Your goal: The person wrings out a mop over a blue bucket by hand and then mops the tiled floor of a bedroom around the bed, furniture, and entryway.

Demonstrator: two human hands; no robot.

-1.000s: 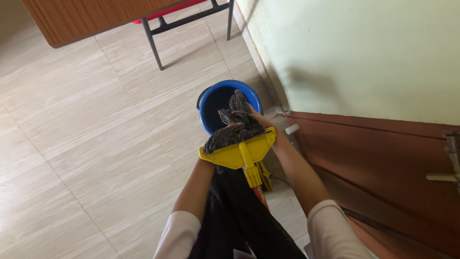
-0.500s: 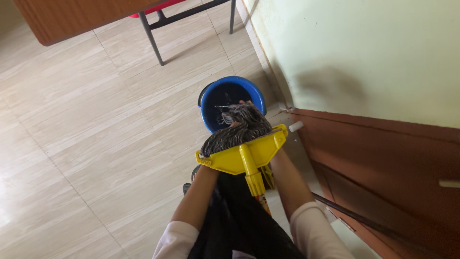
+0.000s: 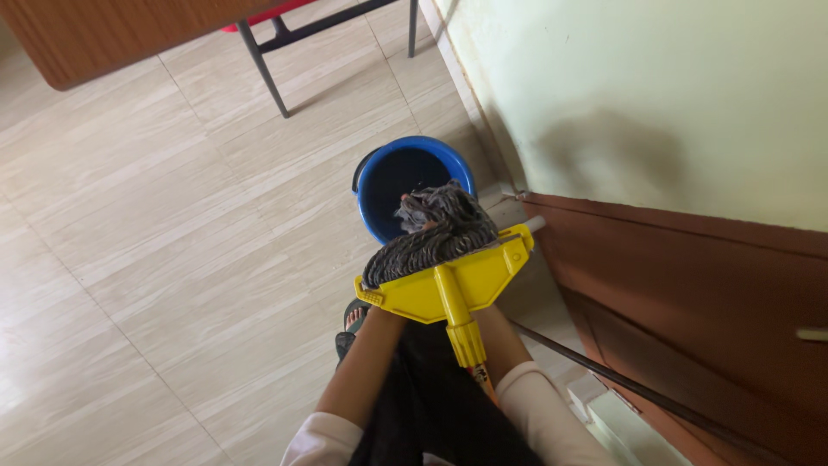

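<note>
Mop strands (image 3: 440,226) sit bunched tighter than a second ago, over the blue bucket (image 3: 379,185) — more water squeezed out; both hands seem wrapped around them, but the yellow mop head (image 3: 448,280) hides the fingers.

The only view comes from the camera on my head, tilted steeply down along my own front, so my forearms and white sleeves rise from the bottom edge and the yellow mop clamp (image 3: 448,289) with its grey strands (image 3: 435,229) sits close, near the middle of the frame. It faces forward and down toward the blue bucket (image 3: 412,177) just beyond the mop, with the tiled floor (image 3: 147,259) spreading to the left, the pale wall (image 3: 655,95) and brown door (image 3: 716,302) on the right, and a table edge (image 3: 112,34) at the far top. With one camera, no second view overlaps this one.
</note>
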